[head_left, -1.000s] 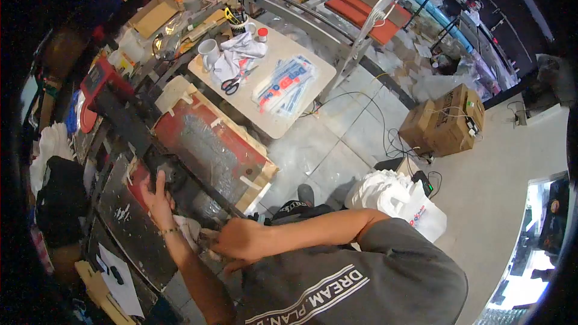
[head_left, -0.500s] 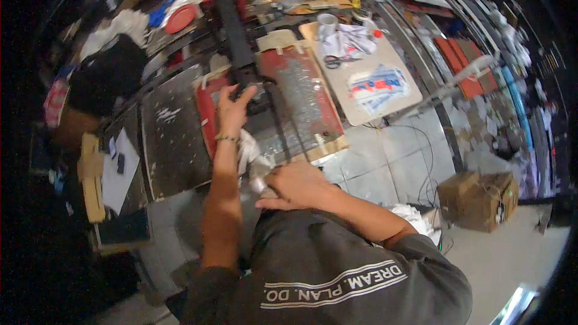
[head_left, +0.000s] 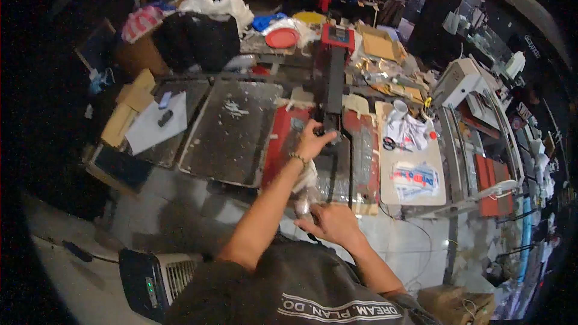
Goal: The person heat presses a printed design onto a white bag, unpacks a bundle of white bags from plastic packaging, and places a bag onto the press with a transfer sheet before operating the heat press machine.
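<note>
Fingers parted, a worker's left hand [head_left: 316,141] touches the black press [head_left: 335,81] at 12 o'clock as the half-curled right hand [head_left: 335,224] meets its wrapped handle [head_left: 305,200] toward 6 o'clock, grip unclear.

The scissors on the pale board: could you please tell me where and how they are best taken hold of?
Probably by the dark handle loops, coming from the picture's left: the scissors appear to lie flat, with the loops on that side and the blades pointing right.

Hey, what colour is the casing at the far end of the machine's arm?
The casing is red, best seen in the head view.
</note>
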A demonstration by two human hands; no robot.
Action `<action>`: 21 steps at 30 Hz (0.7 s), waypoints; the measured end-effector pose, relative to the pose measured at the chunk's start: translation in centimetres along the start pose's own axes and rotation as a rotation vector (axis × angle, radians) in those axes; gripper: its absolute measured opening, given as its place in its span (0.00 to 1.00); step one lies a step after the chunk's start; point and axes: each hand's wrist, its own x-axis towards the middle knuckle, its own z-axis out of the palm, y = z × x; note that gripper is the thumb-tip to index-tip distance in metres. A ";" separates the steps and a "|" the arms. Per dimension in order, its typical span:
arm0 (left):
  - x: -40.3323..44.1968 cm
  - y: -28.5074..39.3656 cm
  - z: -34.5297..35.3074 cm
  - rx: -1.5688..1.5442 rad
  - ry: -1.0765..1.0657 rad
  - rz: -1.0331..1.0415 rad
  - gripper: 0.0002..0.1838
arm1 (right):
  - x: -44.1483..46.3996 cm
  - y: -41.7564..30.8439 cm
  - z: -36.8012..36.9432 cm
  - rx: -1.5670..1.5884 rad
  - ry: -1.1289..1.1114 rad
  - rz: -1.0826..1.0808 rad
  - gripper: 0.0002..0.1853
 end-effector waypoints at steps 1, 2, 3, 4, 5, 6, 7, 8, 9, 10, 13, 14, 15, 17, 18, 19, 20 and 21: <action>0.0 0.1 0.1 0.003 0.014 0.018 0.38 | 0.1 0.1 0.0 -0.017 -0.032 0.009 0.34; 0.0 0.1 0.1 0.006 0.005 -0.026 0.38 | 0.1 0.2 -0.1 -0.028 -0.061 0.025 0.35; 0.0 -0.2 0.3 -0.019 0.034 0.022 0.36 | 0.0 0.1 -0.4 -0.020 -0.074 0.027 0.36; 0.3 -0.9 0.6 -0.040 0.055 0.070 0.34 | -0.1 0.2 -0.8 0.004 -0.026 0.031 0.36; 0.6 -1.9 1.0 -0.043 0.034 0.013 0.34 | -0.3 0.1 -0.9 0.006 -0.080 0.043 0.37; 1.1 -2.5 0.9 -0.046 0.016 -0.041 0.33 | -0.2 0.2 -0.7 0.005 -0.134 0.052 0.38; -0.5 1.2 0.0 -0.061 -0.021 -0.128 0.32 | -0.1 0.3 -0.2 0.027 -0.091 0.057 0.38; -0.4 1.4 -0.2 0.056 -0.002 -0.104 0.32 | -0.2 0.6 0.1 0.032 -0.097 0.053 0.39; -0.3 0.7 -0.3 0.025 -0.008 -0.076 0.33 | -0.3 0.8 0.4 0.025 -0.116 0.049 0.39; -0.1 0.5 0.0 -0.020 -0.010 -0.047 0.34 | -0.2 0.7 0.2 0.007 -0.098 0.052 0.39; 1.1 -2.5 1.0 -0.030 0.018 -0.042 0.34 | -0.4 0.4 -0.1 0.005 -0.133 0.038 0.39; 0.1 -0.2 0.4 -0.020 0.005 -0.095 0.35 | -0.3 0.8 0.2 0.007 -0.146 0.034 0.39; 0.6 -0.9 0.5 -0.068 0.000 -0.080 0.36 | -0.4 0.4 -0.4 0.018 -0.162 0.038 0.39; 0.7 -2.8 1.5 -0.141 0.018 -0.062 0.36 | -0.3 0.4 -0.3 0.006 -0.184 0.038 0.40; 0.7 -2.8 1.5 -0.120 0.012 -0.048 0.35 | -0.1 0.4 -0.2 -0.007 -0.220 0.054 0.40; 1.0 -2.8 1.1 -0.089 0.006 -0.034 0.35 | 0.0 0.4 -0.3 -0.026 -0.220 0.035 0.40; 0.9 -2.7 1.0 -0.088 -0.002 -0.056 0.35 | -0.1 0.2 -0.5 -0.018 -0.226 0.054 0.40; 0.8 -2.4 1.0 -0.086 -0.010 -0.078 0.36 | -0.1 0.0 -0.7 -0.001 -0.232 0.078 0.40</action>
